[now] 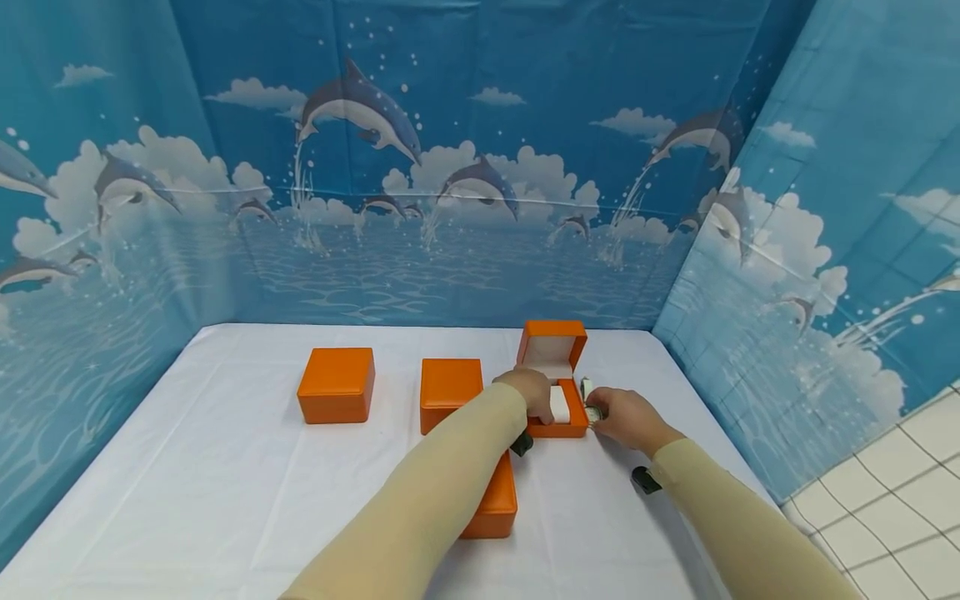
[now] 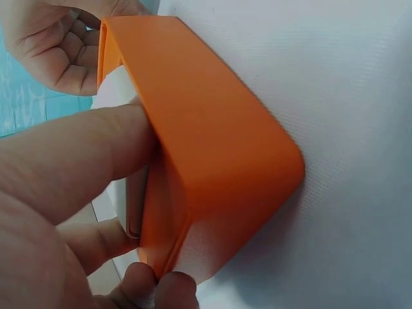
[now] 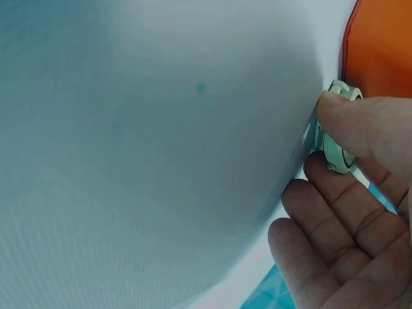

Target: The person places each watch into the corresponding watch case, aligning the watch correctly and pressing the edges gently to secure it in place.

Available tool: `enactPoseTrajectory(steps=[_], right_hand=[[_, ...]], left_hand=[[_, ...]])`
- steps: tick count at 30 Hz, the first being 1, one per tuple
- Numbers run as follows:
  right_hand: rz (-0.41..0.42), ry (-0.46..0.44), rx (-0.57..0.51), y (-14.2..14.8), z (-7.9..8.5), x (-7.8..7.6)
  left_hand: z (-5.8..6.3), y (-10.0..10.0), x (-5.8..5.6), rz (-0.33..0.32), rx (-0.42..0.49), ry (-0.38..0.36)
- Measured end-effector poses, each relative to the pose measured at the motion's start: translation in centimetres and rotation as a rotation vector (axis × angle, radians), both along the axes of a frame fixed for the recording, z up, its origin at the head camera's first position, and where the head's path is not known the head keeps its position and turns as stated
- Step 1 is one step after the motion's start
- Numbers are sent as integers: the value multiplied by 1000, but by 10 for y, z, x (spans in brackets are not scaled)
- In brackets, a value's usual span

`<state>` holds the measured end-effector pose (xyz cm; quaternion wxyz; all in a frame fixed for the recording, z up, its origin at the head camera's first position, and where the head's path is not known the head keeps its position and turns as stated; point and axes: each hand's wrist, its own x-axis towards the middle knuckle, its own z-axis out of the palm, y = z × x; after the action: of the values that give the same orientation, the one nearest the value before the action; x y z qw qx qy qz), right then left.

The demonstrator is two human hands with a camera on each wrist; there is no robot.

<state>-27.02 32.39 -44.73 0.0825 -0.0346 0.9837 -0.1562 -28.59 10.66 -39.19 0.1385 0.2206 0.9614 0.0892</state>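
Note:
An orange box [image 1: 577, 407] with its lid raised stands at the back right of the table. Inside it sits a white cushion [image 1: 558, 405], also seen in the left wrist view. My left hand [image 1: 528, 392] reaches into the box and pinches the cushion [image 2: 117, 85] with thumb and fingers, some fingertips at the box's edge. Just right of the box, my right hand [image 1: 632, 419] pinches a pale green wristwatch [image 3: 339, 151] between thumb and index finger, close to the tabletop. The other right fingers lie loosely bent below it. Part of the watch is hidden by the thumb.
A closed orange box [image 1: 337, 383] stands at the left. Another closed box [image 1: 450, 385] is left of the open one, and a third [image 1: 491, 508] lies nearer, partly under my left forearm. Dolphin-print curtains [image 1: 450, 250] surround the white-covered table [image 1: 187, 500].

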Motion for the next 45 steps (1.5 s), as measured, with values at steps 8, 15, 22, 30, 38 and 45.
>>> enactPoseTrajectory(steps=[8,15,22,30,38,45], right_hand=[[6,3,-13,-5,2,1],[30,8,-38,-4,2,0],[15,11,-74,-1,4,2],[16,32,-97,1,11,7],[24,88,-121,3,19,13],[24,117,-113,4,24,16]], left_hand=[[-7,2,-7,54,32,5],[-6,2,-7,33,34,50],[0,1,-4,9,57,69],[-3,3,-9,4,58,54],[-3,3,-12,42,124,5],[6,0,-3,41,160,1]])
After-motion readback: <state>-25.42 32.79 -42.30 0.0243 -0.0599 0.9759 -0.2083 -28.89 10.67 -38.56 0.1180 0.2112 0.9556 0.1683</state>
